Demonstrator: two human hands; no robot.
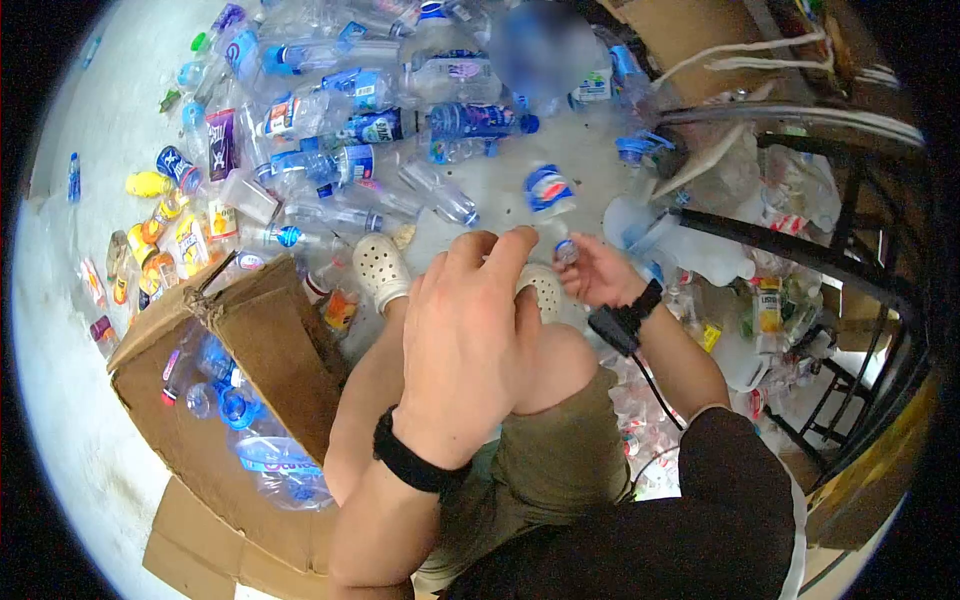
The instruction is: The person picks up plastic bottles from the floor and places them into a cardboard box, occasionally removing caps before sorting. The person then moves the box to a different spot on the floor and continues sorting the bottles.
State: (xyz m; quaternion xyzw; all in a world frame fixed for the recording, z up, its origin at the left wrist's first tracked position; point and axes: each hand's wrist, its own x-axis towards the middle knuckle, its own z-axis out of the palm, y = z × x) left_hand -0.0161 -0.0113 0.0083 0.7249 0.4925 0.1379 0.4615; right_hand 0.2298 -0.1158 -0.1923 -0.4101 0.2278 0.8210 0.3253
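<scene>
My right hand (602, 274) is closed at the neck end of a clear plastic bottle (549, 189) with a blue, white and red label. A small round cap (567, 251) shows at its fingertips, and the bottle's outline is slightly blurred. Back towards me, my left hand (460, 325) hovers above my knees, close to the bottle. Its fingers bend forward with the thumb apart, and nothing shows in them; the palm is hidden. Each wrist wears a black band.
A cardboard box (265, 365) holding blue-tinted bottles (275, 455) stands at my left. Many plastic bottles (465, 75) cover the floor ahead. On the right, a black metal frame (800, 240) rises beside more clear bottles and jugs (715, 262). My light clogs (380, 270) rest between them.
</scene>
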